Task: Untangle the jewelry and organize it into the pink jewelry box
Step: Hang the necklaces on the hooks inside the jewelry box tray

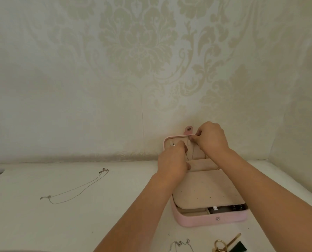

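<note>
Open against the wall on the white table [97, 215]: pink rectangular jewelry box [213, 220], lid upright. Right hand [212, 138]: fingertips pinched together at the lid's top hooks, on a fine thin chain [192, 154] hanging down the beige lining. Left hand [173, 160]: fingers curled just beside, grip impossible to tell. Well apart, leftward: long silver necklace [75, 188], flat on the table.

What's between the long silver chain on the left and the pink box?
Head view: just bare white table between silver chain and pink box, with the left forearm crossing it.
</note>
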A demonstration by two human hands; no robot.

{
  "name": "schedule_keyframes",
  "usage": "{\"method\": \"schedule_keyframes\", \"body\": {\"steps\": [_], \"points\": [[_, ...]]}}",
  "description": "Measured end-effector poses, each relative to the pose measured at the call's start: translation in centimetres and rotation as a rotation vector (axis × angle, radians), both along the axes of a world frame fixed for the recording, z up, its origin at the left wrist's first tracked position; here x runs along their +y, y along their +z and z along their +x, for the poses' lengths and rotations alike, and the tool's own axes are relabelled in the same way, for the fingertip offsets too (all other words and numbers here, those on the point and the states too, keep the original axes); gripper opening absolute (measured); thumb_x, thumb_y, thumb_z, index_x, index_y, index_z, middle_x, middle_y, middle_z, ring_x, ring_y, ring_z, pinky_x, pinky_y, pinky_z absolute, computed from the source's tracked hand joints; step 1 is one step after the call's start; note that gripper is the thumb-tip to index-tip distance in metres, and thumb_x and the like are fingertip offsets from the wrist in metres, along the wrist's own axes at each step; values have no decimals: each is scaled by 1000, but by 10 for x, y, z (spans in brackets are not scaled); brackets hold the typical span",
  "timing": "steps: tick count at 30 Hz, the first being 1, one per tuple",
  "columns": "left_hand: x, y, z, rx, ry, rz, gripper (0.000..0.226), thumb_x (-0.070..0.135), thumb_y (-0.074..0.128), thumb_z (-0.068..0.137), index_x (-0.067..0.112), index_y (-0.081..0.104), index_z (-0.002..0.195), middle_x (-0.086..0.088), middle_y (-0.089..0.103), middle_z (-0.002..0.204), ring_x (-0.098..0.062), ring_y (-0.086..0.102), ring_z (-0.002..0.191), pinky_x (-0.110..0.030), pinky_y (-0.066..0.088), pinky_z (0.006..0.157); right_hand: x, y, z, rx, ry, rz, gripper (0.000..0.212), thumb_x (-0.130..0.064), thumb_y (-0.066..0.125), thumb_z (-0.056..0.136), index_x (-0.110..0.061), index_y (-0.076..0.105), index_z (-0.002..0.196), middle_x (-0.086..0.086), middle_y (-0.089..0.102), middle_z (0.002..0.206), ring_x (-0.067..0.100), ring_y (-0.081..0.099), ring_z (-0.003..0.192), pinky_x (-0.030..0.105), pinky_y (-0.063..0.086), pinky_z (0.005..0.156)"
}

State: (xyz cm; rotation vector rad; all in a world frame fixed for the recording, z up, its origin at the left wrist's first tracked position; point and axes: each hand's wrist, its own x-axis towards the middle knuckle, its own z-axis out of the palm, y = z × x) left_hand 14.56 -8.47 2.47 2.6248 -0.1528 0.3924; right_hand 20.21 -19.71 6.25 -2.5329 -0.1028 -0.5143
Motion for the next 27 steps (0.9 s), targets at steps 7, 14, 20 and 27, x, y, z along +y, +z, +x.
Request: {"method": "schedule_keyframes", "body": {"steps": [7, 14, 20, 27], "points": [[1, 0, 1, 6, 0, 41, 23, 20, 69, 80, 14, 65, 102, -7, 64, 106, -22, 58, 101, -30, 45, 74, -4, -2, -6, 39, 94, -72, 7, -9, 71, 78, -5, 72, 84, 14, 70, 88, 26, 63, 73, 25, 46, 66], [3, 8, -7, -41, -21, 30, 18, 14, 69, 80, 16, 58, 95, -2, 61, 100, -22, 59, 93, -30, 45, 71, -23, 1, -45, -17, 257, -126, 7, -11, 65, 83, -10, 72, 84, 0, 65, 77, 3, 50, 52, 20, 43, 60], [-5, 16, -27, -156, -99, -34, 16, 13, 68, 78, 20, 54, 84, 8, 46, 86, -19, 55, 95, -31, 45, 75, -51, 3, -104, 243, 385, -114, 4, -19, 67, 84, -22, 70, 86, -8, 67, 81, 7, 63, 55, 15, 49, 57], [6, -14, -95, -381, -167, -101, 8, 18, 64, 86, 17, 58, 91, 11, 52, 93, -10, 43, 99, -13, 29, 76, -73, 1, -173, 451, 531, -199, 15, -21, 73, 80, -30, 70, 91, -27, 63, 74, -4, 55, 60, 7, 39, 53]]}}
